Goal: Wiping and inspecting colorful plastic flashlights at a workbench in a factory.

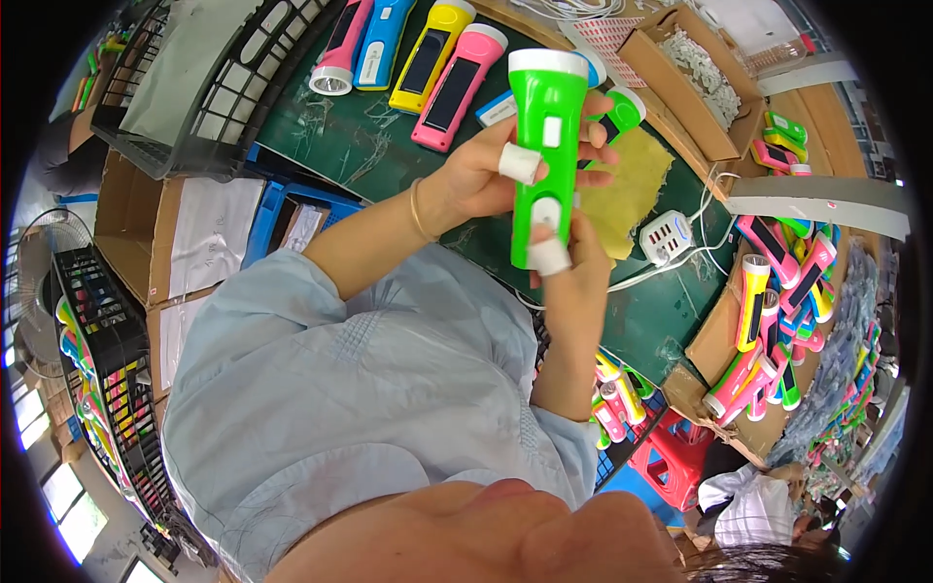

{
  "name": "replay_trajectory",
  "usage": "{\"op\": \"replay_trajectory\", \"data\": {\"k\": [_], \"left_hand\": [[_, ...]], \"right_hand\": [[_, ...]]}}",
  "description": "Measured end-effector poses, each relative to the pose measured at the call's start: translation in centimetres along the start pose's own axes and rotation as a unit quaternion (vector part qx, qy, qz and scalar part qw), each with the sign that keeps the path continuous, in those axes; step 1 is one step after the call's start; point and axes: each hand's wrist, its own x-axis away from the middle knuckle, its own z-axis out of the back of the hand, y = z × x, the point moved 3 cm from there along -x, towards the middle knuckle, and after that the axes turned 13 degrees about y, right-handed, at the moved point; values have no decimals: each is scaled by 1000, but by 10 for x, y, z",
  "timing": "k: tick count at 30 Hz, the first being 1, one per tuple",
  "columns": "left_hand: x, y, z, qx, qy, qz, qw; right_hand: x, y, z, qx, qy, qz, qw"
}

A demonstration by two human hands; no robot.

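Head view: Worker in pale-blue top (pixel 360 379) holds green torch (pixel 552 160) w/ white head out over dark-green worktable (pixel 335 136), both hands on it, torch head to the far side. L hand (pixel 481 175), bracelet (pixel 418 212) at wrist, grasps mid-body from the left, white-wrapped thumb in front, other fingers bent round behind w/ tips out on the right. R hand (pixel 580 277) grasps the near end, its own white-wrapped thumb across the front by the lower white button. Far L on table: row of four torches, L to R pink (pixel 342 49), blue (pixel 384 44), yellow (pixel 432 58), pink again. Behind held torch, to the right: 2nd green torch (pixel 622 112), pt. hidden, then yellow cloth (pixel 637 185) and white multi-port hub (pixel 666 238) w/ cables. Far R: cardboard box (pixel 671 97) of small white pcs; right: carton (pixel 714 340) heaped w/ multicol. torches; far L: black plastic crate (pixel 228 97)
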Motion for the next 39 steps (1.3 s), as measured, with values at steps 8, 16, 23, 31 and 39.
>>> {"op": "replay_trajectory", "data": {"k": [8,16,23,31,39], "left_hand": [[4,-5,1,-142,85,-13,986],[17,-26,-7,-821,109,-180,531],[-11,-22,27,-429,256,10,867],[50,-18,-12,-268,-35,179,946],[30,-12,7,-361,142,22,921]], "right_hand": [[8,15,18,312,255,350,846],[-89,14,291,242,614,-8,751],[-92,-12,260,292,565,280,719],[6,-12,12,-257,212,253,908],[-16,16,-11,20,36,280,959]]}}
